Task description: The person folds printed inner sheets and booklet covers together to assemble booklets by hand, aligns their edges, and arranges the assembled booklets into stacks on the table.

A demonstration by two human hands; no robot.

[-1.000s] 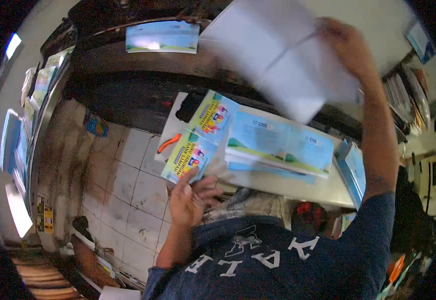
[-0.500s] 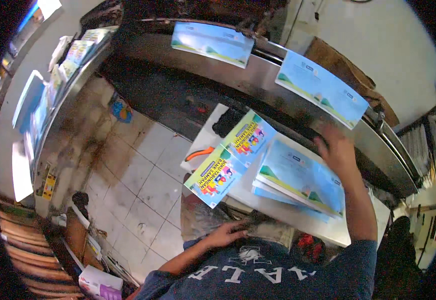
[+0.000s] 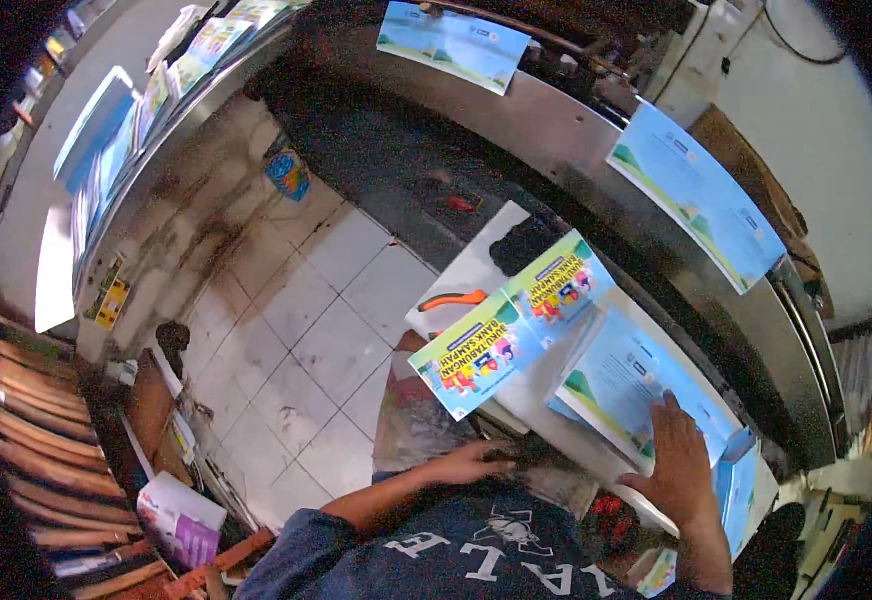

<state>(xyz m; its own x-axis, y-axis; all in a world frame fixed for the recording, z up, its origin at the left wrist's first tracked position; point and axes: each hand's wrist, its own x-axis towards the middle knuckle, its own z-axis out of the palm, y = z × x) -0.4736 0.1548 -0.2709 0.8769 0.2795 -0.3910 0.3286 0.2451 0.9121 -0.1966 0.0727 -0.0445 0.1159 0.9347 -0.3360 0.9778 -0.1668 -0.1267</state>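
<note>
A stack of light-blue printed sheets (image 3: 611, 372), green hills along one edge, lies flat beneath the right hand (image 3: 680, 462), layers slightly uneven, reaching out beyond its fingertips.

stained white floor tiles (image 3: 306, 300) spread beyond the left edge of the white table (image 3: 478, 258); past its far edge runs a long metal ledge (image 3: 568, 142), a pale wall (image 3: 841, 150) behind
</note>
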